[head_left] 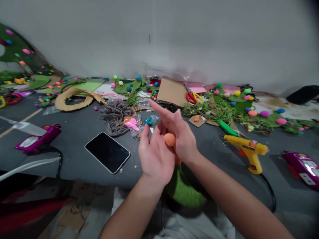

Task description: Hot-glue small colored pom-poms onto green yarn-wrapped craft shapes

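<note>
An orange ball [169,139] sits between my two palms, which are brought together over the table's front edge. My left hand [158,154] is palm up beneath it with its fingers apart. My right hand [183,137] presses in from the right, its fingers stretched out across the left hand. Just below the hands a second orange piece [177,160] partly shows, most of it hidden. Under my right wrist a green yarn-covered shape [185,192] rests near my lap, partly covered by the forearm.
A phone [107,152] lies left of the hands. On the right are a yellow glue gun [249,151] with a cord and a purple device [302,169]. Another purple device [37,138] lies left. Behind are grey yarn [116,116], scissors [193,96] and green pieces with coloured balls.
</note>
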Action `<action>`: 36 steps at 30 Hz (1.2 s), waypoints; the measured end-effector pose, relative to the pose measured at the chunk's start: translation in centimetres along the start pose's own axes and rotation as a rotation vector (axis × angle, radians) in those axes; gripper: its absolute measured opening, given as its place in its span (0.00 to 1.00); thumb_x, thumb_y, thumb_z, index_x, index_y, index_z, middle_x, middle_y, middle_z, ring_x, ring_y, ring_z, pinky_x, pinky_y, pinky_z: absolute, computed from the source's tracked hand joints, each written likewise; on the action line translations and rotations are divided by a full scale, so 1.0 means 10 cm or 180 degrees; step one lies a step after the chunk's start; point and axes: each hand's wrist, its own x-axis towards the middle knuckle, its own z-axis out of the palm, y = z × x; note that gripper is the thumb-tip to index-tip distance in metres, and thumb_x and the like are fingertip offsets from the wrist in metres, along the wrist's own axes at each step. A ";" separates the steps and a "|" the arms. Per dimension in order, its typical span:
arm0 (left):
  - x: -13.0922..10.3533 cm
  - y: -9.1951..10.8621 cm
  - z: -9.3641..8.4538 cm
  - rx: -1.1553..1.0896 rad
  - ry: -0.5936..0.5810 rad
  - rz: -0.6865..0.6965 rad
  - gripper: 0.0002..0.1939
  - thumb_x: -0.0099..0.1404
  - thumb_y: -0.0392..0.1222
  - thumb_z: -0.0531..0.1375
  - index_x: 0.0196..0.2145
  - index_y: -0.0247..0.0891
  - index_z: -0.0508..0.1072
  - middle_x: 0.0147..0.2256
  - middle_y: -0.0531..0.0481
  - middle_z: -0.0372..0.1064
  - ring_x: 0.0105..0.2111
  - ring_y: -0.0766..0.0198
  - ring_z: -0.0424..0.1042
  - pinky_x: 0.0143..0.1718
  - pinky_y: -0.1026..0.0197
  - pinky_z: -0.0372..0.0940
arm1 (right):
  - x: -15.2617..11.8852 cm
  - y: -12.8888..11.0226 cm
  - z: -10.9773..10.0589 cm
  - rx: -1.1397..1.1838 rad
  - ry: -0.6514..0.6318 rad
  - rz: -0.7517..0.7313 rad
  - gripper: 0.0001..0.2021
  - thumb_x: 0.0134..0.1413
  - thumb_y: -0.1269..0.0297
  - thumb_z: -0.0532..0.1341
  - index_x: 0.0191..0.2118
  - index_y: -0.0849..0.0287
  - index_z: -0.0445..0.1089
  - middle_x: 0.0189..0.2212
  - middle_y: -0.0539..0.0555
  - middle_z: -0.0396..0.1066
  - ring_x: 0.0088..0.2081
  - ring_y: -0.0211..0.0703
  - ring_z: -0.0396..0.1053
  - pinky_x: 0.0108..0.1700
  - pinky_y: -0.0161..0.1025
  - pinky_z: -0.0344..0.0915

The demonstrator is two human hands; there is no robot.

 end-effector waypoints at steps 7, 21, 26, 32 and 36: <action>-0.02 0.03 0.10 -0.0035 0.0065 0.0002 0.32 0.79 0.60 0.45 0.68 0.37 0.65 0.64 0.41 0.70 0.71 0.51 0.62 0.72 0.49 0.59 | 0.00 0.09 0.01 0.1944 0.0185 0.0564 0.40 0.74 0.48 0.27 0.74 0.65 0.57 0.74 0.58 0.58 0.75 0.42 0.53 0.75 0.49 0.55; -0.03 0.10 0.17 0.0040 0.0323 0.0011 0.29 0.80 0.57 0.44 0.62 0.35 0.70 0.60 0.41 0.73 0.69 0.54 0.65 0.72 0.53 0.60 | -0.10 -0.01 -0.03 0.1725 0.0363 0.0603 0.26 0.77 0.49 0.47 0.66 0.53 0.72 0.70 0.50 0.66 0.74 0.46 0.58 0.77 0.52 0.53; -0.02 0.25 0.09 0.0082 0.0528 0.0367 0.28 0.79 0.59 0.48 0.60 0.37 0.72 0.64 0.42 0.70 0.70 0.55 0.63 0.73 0.53 0.57 | -0.31 -0.08 -0.01 0.1881 0.0170 0.0341 0.21 0.76 0.58 0.53 0.68 0.49 0.69 0.72 0.48 0.62 0.75 0.42 0.55 0.78 0.50 0.47; -0.02 0.13 0.07 0.0171 0.0668 0.0768 0.27 0.80 0.55 0.48 0.66 0.39 0.68 0.70 0.46 0.64 0.71 0.61 0.61 0.73 0.59 0.54 | -0.41 -0.19 0.09 0.2268 -0.0114 0.0286 0.31 0.76 0.44 0.43 0.78 0.44 0.47 0.74 0.49 0.59 0.76 0.47 0.53 0.77 0.56 0.51; -0.22 0.03 0.13 0.0405 0.0077 0.0562 0.29 0.81 0.56 0.44 0.69 0.40 0.66 0.72 0.50 0.59 0.75 0.61 0.52 0.74 0.60 0.53 | -0.30 -0.16 0.05 0.1251 0.0229 0.0136 0.34 0.75 0.41 0.40 0.79 0.46 0.44 0.78 0.48 0.46 0.78 0.48 0.43 0.79 0.57 0.44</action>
